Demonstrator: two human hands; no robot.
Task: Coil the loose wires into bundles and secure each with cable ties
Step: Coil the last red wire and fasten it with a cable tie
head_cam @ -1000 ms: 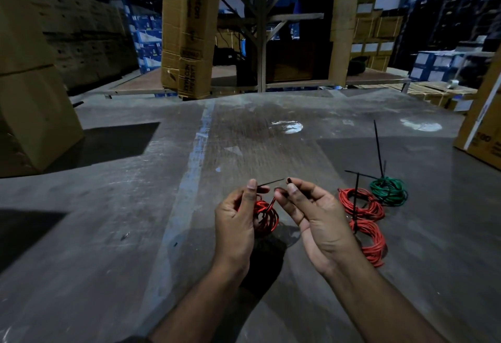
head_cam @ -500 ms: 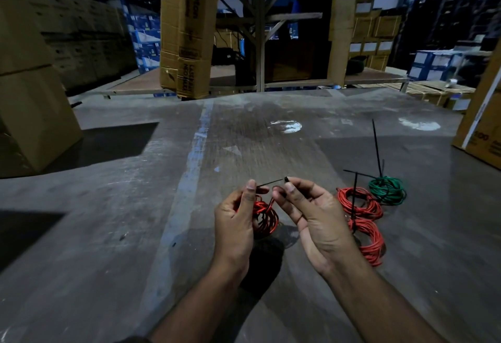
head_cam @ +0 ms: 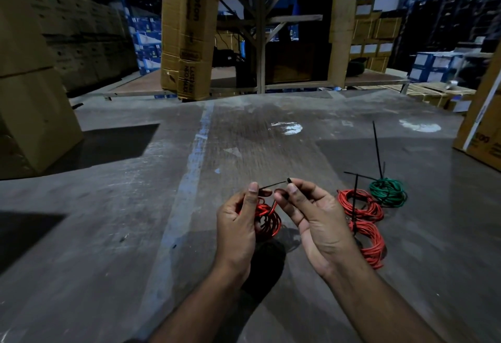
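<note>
Two hands work above the concrete floor (head_cam: 135,220). Left hand (head_cam: 238,231) grips a small red wire coil (head_cam: 267,219), fingers curled round it, thumb up against the black cable tie (head_cam: 273,185). Right hand (head_cam: 315,220) pinches the tie's head end between thumb and index fingertip; remaining fingers loosely curled. Tie strap runs between the two hands just above the coil; whether it is already looped round the coil cannot be told.

Three bundles lie on the floor to the right: a red bundle (head_cam: 362,204), a second red bundle (head_cam: 370,242) touching it on the near side, and a green bundle (head_cam: 389,192) just beyond. Each carries a black tie with the tail sticking up; the green one's tail (head_cam: 377,150) is the longest.

Cardboard boxes (head_cam: 29,77) are stacked at left, a tall carton (head_cam: 187,31) stands ahead beside a metal rack post (head_cam: 260,44).
</note>
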